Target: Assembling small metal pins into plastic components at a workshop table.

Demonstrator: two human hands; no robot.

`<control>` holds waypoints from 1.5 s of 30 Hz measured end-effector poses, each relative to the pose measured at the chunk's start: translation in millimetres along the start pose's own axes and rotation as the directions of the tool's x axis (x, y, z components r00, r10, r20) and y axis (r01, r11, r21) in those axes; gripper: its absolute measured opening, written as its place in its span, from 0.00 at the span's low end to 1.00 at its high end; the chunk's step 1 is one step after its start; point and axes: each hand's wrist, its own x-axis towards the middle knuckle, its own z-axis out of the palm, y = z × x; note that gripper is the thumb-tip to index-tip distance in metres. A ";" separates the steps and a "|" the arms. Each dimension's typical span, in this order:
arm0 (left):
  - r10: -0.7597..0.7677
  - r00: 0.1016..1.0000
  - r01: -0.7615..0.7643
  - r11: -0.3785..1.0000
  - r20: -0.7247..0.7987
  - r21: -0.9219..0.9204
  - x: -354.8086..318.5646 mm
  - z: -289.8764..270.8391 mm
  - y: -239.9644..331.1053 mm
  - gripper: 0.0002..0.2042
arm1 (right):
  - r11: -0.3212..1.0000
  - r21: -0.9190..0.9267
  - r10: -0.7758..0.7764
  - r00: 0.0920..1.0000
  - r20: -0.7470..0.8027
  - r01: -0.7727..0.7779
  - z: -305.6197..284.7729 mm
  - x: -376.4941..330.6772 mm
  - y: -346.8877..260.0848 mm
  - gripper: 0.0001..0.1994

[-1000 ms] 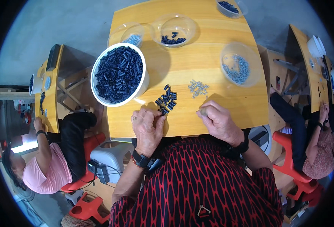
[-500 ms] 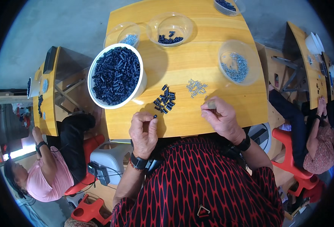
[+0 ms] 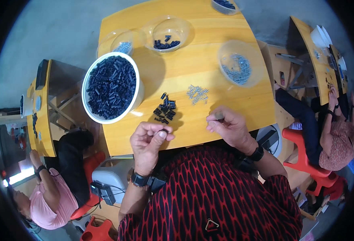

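My left hand is closed at the table's near edge, a small black plastic tube pinched between thumb and index finger, mostly covered by them. My right hand is pinched too, with a tan wrap round one finger. Whatever lies between its fingertips is too small to make out. Just beyond my left hand is a loose pile of black tubes. A scatter of small silver metal pieces lies to its right, beyond my right hand.
A white bucket full of black tubes stands at the left. Clear bowls hold silver pieces, more silver pieces, black tubes and dark parts. People sit at tables on both sides.
The view has shifted, so the table sits further left. My left fingers have closed further over the black tube, which shows less now. My right hand stays pinched.
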 end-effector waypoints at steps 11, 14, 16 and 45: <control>-0.142 0.978 0.206 0.797 0.156 -0.568 2.1 1.1 -20.8 0.04 | 0.962 -0.138 -0.208 0.960 0.185 0.235 48.9 39.0 -33.3 0.07; -0.171 0.970 0.241 0.777 0.172 -0.582 0.7 1.6 -20.2 0.04 | 0.953 -0.143 -0.234 0.950 0.208 0.266 56.8 43.3 -31.7 0.07; -0.188 0.967 0.254 0.775 0.173 -0.579 0.1 2.4 -19.6 0.03 | 0.951 -0.160 -0.229 0.949 0.218 0.266 58.2 44.1 -31.2 0.07; -0.211 0.963 0.254 0.923 0.170 -0.291 0.7 4.8 -17.3 0.04 | 0.850 -0.331 -0.241 0.860 0.449 0.411 45.5 54.5 -44.3 0.06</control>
